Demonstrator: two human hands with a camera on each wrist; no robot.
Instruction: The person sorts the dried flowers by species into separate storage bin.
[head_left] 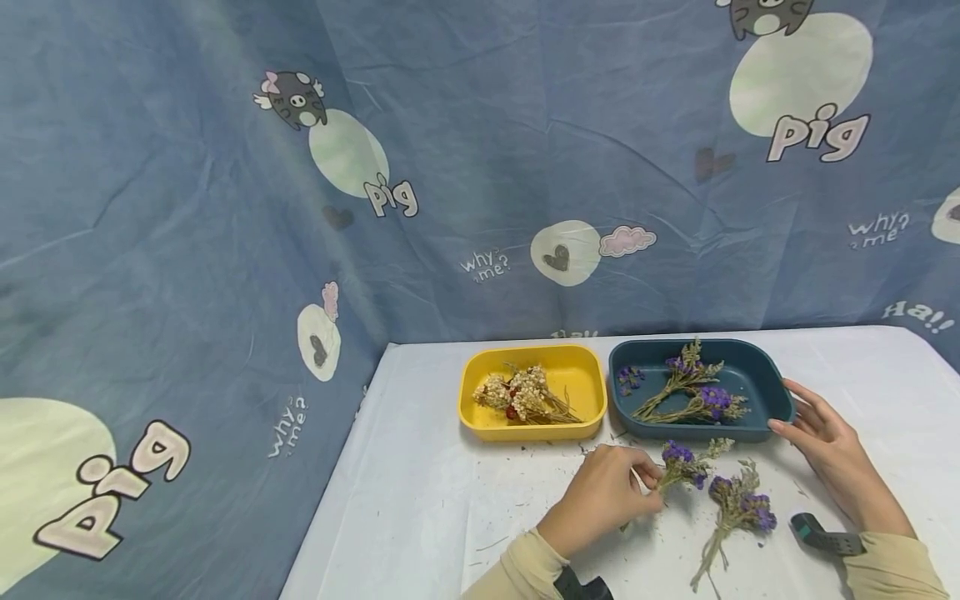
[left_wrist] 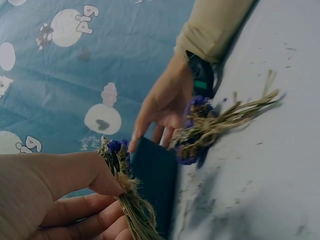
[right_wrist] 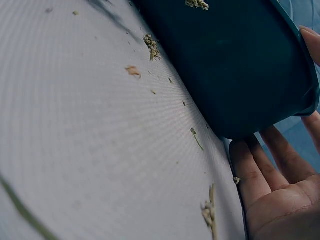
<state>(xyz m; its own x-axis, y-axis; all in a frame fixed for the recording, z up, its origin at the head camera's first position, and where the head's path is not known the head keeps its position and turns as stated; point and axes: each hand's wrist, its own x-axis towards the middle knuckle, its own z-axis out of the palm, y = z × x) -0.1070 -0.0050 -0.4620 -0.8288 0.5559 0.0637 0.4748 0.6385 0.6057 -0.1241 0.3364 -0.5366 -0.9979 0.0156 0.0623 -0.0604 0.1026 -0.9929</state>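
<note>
So the left hand [head_left: 603,492] has a pinch grip on the stem end of a small purple dried flower bunch [head_left: 686,467], thumb and fingers curled round the stalks, with the bunch lying low over the white tabletop [head_left: 420,500] just in front of the dark teal tray [head_left: 776,400]. The left wrist view shows it close up: the stems are tied with twine and sit right between thumb and fingers [left_wrist: 95,210].

The right hand [head_left: 828,446] isn't holding anything; its fingers are straight and spread, resting against the right-hand corner of the teal tray. The right wrist view shows the open palm right beside the tray wall.

A second purple bunch [head_left: 738,508] lies flat on the tabletop between the two hands, near the first one but not touching it. A few more purple sprigs [head_left: 693,392] are inside the teal tray. Just left of it, almost touching, sits a yellow tray [head_left: 480,421] with cream-coloured dried flowers [head_left: 521,393] in it. Lots of little crumbs of dried plant scattered on the tabletop around the hands
</note>
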